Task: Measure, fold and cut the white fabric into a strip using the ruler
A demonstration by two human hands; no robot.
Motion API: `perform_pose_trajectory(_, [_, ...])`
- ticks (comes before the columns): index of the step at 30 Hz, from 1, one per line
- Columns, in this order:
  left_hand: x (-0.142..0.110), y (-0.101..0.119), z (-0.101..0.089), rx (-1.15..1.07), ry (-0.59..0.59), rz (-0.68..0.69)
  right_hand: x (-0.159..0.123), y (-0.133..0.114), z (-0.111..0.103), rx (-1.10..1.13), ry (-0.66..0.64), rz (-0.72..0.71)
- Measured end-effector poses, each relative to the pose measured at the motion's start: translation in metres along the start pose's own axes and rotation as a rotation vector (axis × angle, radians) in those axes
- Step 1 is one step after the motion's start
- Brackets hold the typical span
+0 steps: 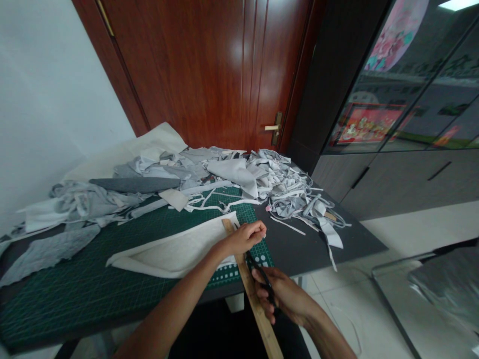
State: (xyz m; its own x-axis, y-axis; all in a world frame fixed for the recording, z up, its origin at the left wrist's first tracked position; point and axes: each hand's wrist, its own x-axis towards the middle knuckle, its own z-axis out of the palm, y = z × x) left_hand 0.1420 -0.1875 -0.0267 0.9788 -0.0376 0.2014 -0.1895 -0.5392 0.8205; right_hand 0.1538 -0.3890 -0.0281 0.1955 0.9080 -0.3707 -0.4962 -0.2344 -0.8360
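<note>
A folded piece of cream fabric [179, 249] lies near the front of the green cutting mat [93, 294]. A long wooden ruler [258, 311] crosses its right end and sticks out past the table's front edge. My left hand [245, 238] is closed above the ruler and the fabric's right end, fingers curled; what they hold, if anything, is hidden. My right hand [286, 294], just right of the ruler, is wrapped round black-handled scissors [267, 281]. The blades point away from me toward my left hand and are partly hidden beneath it.
Heaped grey and white fabric scraps [277, 179] cover the table's back. Larger grey pieces [82, 199] lie at the left, and a cream sheet [149, 144] leans by the wall. A brown door [202, 75] stands behind; a cabinet [404, 179] is at the right.
</note>
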Motion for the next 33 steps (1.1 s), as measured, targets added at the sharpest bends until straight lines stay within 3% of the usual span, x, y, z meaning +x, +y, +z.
perform_pose_trajectory(18, [0.001,-0.002,0.0,-0.055,-0.016,-0.021,0.001,0.002,-0.002,0.002,0.009,0.008])
perform_pose_trajectory(33, [-0.004,0.009,0.003,0.008,0.02,0.057,0.001,-0.004,0.003,0.009,0.06,0.032])
